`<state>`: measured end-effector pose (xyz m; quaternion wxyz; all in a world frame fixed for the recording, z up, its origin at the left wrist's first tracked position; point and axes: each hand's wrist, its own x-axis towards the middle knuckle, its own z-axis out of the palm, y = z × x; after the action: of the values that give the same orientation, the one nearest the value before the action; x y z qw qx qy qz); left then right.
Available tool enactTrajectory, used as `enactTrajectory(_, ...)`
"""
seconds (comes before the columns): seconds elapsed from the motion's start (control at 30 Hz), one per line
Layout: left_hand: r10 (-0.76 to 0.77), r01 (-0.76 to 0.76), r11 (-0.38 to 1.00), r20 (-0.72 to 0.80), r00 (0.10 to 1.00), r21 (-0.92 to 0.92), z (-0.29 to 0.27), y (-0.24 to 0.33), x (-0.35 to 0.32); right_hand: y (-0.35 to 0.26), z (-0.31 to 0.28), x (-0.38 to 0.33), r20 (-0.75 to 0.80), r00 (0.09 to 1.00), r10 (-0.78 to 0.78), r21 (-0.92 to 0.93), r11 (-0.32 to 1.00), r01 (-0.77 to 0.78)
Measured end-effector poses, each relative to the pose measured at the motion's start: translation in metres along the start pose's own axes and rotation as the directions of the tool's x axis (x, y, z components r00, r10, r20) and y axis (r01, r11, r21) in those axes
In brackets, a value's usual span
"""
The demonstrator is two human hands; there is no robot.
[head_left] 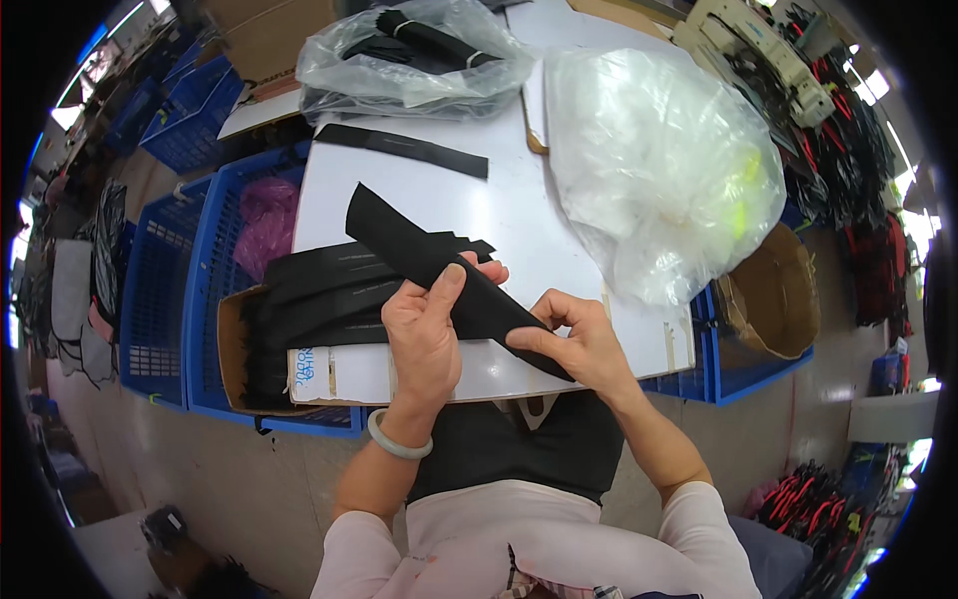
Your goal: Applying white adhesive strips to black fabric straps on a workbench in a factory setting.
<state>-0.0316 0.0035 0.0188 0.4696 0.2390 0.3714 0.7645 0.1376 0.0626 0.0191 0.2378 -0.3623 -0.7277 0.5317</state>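
Observation:
A long black fabric strip (399, 235) slants across the front of the white table, held off its surface by both hands. My left hand (427, 324) grips it near the middle, thumb on top and fingers underneath. At its near right end, my right hand (576, 339) pinches the edge between thumb and fingers. Under and left of it lies a fanned pile of similar black strips (329, 290), partly hidden by my left hand. One more single black strip (404, 148) lies flat farther back on the table.
The white table (519, 215) carries an open clear bag (419, 85) with rolled black pieces and a large cloudy plastic bag (654, 170). Blue crates (165, 299) stand left. A cardboard box (238, 349) touches the table's left side; another cardboard box (773, 290) sits right.

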Motion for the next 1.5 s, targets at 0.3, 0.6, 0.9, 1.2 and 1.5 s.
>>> enactTrajectory(0.3,-0.055,0.052,0.994,0.019,0.998,0.099,0.054,-0.016,-0.009,0.004,-0.026,-0.041,-0.059,0.997,0.049,0.285,0.958,-0.03)
enactTrajectory(0.6,-0.141,0.142,0.989,0.018,0.99,-0.037,0.079,-0.041,-0.005,0.029,-0.015,-0.041,-0.261,0.964,0.056,0.217,0.976,0.002)
enactTrajectory(0.9,-0.21,0.231,0.902,0.096,0.973,-0.365,0.083,-0.035,0.002,0.021,-0.013,-0.047,-0.51,0.764,-0.395,-0.359,0.905,0.228)
enactTrajectory(1.2,-0.244,0.246,0.969,-0.077,0.967,0.01,0.069,-0.063,-0.002,0.038,0.007,-0.062,-0.521,0.827,-0.211,-0.1,0.977,0.186)
enactTrajectory(1.5,-0.357,0.354,0.934,-0.073,0.931,-0.052,0.058,-0.073,-0.014,0.113,-0.1,0.035,-0.79,0.602,-0.114,-0.243,0.96,-0.137)
